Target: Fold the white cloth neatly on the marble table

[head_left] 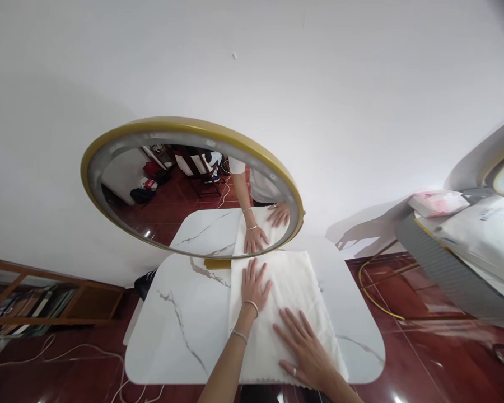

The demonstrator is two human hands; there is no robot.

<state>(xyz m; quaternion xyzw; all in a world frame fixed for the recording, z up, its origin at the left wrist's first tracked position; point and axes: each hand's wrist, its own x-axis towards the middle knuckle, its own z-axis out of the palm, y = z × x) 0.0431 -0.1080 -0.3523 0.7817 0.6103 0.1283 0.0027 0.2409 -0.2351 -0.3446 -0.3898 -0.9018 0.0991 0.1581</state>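
Note:
A white towel [292, 282] with a scalloped edge lies folded lengthwise on a marble-patterned table [163, 341]. My left hand [254, 284] rests flat near the towel's far left side, fingers spread, with two bracelets at the wrist. Closer to me, my right hand [306, 350] presses flat on the towel's right half, its fingers apart and a ring on one of them. Neither hand grips the cloth. The near edge of the towel reaches the table's front edge.
A gold-rimmed oval mirror [193, 126] stands at the table's back, reflecting both hands. On the right, a second table [445, 268] bears a pink tissue pack [439, 202] and a white bag [487, 235]. A wooden bookshelf [92, 302] and white cables [84, 346] are at left.

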